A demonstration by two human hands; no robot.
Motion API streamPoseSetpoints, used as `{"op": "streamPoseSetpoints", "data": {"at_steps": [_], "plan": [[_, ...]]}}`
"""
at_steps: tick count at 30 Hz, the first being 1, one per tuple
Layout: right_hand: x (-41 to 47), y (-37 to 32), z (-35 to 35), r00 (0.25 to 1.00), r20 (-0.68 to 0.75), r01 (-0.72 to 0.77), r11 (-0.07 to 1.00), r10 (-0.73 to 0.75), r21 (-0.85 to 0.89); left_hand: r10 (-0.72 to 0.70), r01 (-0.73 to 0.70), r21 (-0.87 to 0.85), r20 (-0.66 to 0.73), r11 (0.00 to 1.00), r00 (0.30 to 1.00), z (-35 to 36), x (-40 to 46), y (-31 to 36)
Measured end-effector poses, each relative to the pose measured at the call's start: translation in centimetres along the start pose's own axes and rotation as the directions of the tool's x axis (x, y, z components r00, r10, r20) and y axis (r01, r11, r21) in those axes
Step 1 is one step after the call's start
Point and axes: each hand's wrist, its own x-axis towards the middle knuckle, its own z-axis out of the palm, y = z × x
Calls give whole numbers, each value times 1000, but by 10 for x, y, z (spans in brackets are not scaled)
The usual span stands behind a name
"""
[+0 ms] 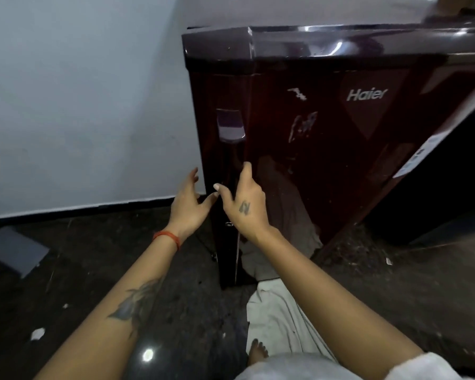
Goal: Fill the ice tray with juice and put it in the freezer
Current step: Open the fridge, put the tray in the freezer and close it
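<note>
Both hands empty with fingers spread, left hand [187, 205] and right hand [244, 205] at the closed fridge [327, 138] door edge; slipping off risks pinching.

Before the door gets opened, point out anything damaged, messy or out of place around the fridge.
The maroon Haier fridge door carries scuffed whitish patches, perhaps sticker residue, left of the logo. Debris and paper scraps litter the dark floor. Neither hand, left hand or right hand, holds the ice tray; none is visible.
</note>
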Motion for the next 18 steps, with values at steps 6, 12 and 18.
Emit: {"op": "streamPoseSetpoints", "data": {"at_steps": [6,12,18], "plan": [[-1,9,4,996,-43,83,995,-80,63,75,-76,-138,-15,987,997,16,5,-3],[-5,8,8,995,-89,44,995,-36,92,57,-59,-110,-28,992,998,22,6,-8],[-11,-3,17,980,-196,-9,999,17,43,103,-99,-109,34,989,994,18,10,-15]]}}
